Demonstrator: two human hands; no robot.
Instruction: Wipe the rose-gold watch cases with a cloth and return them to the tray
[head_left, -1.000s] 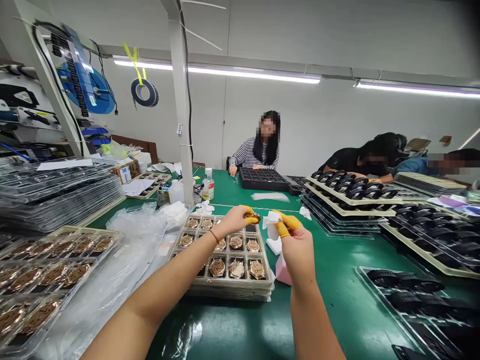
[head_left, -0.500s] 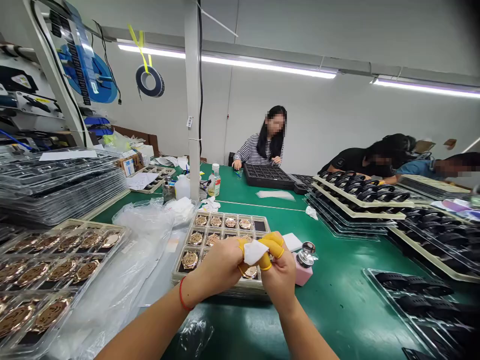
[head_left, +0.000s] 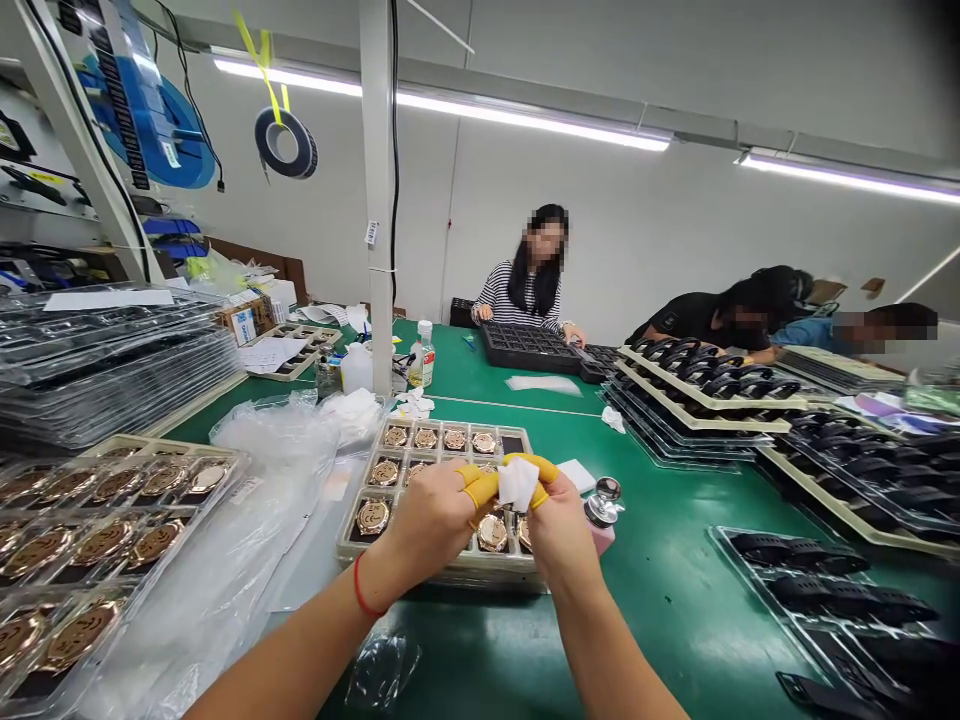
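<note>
My left hand (head_left: pixel 435 515) and my right hand (head_left: pixel 555 525) meet above a beige tray (head_left: pixel 442 572) of round gold-coloured watch cases. Both wear yellow finger cots. The right hand's fingers pinch a small white wipe (head_left: pixel 517 482) and press it against something gripped in the left hand's fingers; that piece is hidden by the fingers and the wipe. A pink dispenser bottle with a silver top (head_left: pixel 604 505) stands just right of my right hand, with a white pad (head_left: pixel 577 474) behind it.
More trays of gold cases (head_left: pixel 112 520) and crumpled clear plastic bags (head_left: pixel 247 540) lie at the left. Trays of black watch straps (head_left: pixel 825 470) fill the right side. A white post (head_left: pixel 379 200), bottles (head_left: pixel 421 355) and three seated people are beyond.
My left hand carried a gold case from the tray's far end toward me and met the right hand; the wipe now covers it. The pink bottle came into sight.
</note>
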